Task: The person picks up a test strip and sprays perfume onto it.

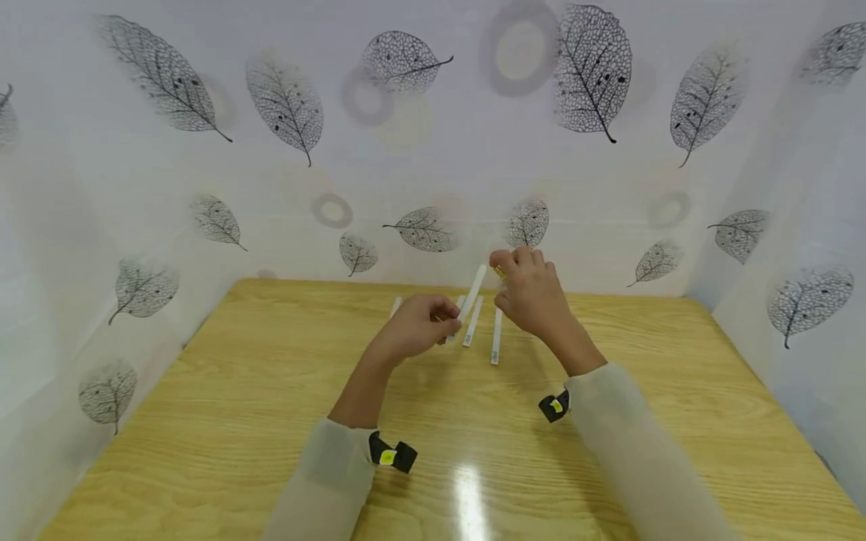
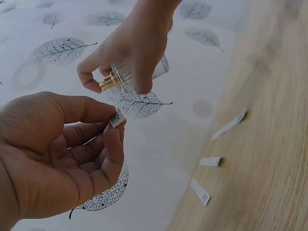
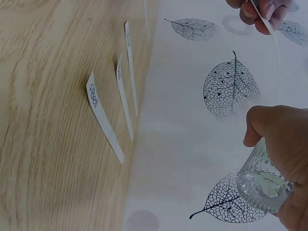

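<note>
My left hand [image 1: 418,327] pinches one end of a white perfume test strip [image 1: 474,288] between thumb and fingers. The strip slants up and away, and its printed end shows at the fingertips in the left wrist view. Across from it, my right hand [image 1: 534,294] grips a clear ribbed glass perfume bottle [image 3: 263,183] with a gold spray nozzle [image 2: 110,82]. The index finger bends over the nozzle, which faces the strip. Both hands are raised above the far part of the table. Most of the bottle is hidden by the right hand in the head view.
Several more white test strips lie apart on the wooden table [image 1: 271,391], among them a strip [image 1: 497,338] below the right hand and another strip [image 3: 103,120] with writing at its end. A leaf-patterned curtain [image 1: 433,150] stands behind and at both sides.
</note>
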### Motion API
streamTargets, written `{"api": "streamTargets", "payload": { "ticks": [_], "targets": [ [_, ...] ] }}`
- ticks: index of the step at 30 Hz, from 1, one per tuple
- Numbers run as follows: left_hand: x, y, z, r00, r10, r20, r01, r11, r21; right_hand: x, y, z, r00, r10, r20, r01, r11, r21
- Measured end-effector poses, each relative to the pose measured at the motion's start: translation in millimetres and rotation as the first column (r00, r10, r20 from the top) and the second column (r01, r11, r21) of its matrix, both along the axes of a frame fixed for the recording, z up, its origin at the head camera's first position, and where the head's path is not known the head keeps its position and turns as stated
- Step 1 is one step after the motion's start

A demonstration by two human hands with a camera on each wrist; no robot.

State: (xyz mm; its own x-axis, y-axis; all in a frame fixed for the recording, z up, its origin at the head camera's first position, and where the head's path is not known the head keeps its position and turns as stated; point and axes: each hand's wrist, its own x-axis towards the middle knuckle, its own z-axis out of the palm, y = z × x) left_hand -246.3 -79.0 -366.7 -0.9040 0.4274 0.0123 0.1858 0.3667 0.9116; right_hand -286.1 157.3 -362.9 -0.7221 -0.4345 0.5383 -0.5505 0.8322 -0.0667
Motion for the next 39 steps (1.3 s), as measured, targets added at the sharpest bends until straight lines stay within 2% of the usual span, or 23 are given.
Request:
{"api": "streamTargets", "payload": {
  "ticks": [6, 16, 20, 27, 31, 39],
  "targets": [
    [-0.3, 0.2, -0.8, 1.000, -0.008, 0.011, 0.008, 1.000, -0.011, -5.2, -2, 0.8, 1.000, 0.013, -0.010, -0.012, 0.996, 0.094],
    [-0.3, 0.9, -3.3, 1.000, -0.006, 0.019, 0.006, 1.000, -0.023, -13.4, -2, 1.7, 1.000, 0.014, -0.019, -0.011, 0.988, 0.156],
    [-0.3, 1.5, -2.7, 1.000, -0.010, 0.013, 0.010, 1.000, -0.026, -13.8, -2, 2.3, 1.000, 0.004, -0.012, -0.002, 0.987, 0.159],
    [-0.4, 1.5, -2.9, 1.000, -0.002, 0.007, 0.002, 1.000, -0.031, -15.1, -4, 0.0, 0.998, 0.045, -0.040, -0.040, 0.994, 0.104],
    [-0.8, 1.3, -3.0, 1.000, -0.002, 0.013, 0.003, 1.000, -0.027, -14.4, -5, 0.3, 0.997, 0.051, -0.053, -0.046, 0.994, 0.103],
    [-2.1, 0.2, -3.9, 1.000, -0.012, 0.015, 0.012, 1.000, -0.027, -14.2, -5, 0.0, 0.999, 0.021, -0.035, -0.016, 0.992, 0.123]
  ]
}}
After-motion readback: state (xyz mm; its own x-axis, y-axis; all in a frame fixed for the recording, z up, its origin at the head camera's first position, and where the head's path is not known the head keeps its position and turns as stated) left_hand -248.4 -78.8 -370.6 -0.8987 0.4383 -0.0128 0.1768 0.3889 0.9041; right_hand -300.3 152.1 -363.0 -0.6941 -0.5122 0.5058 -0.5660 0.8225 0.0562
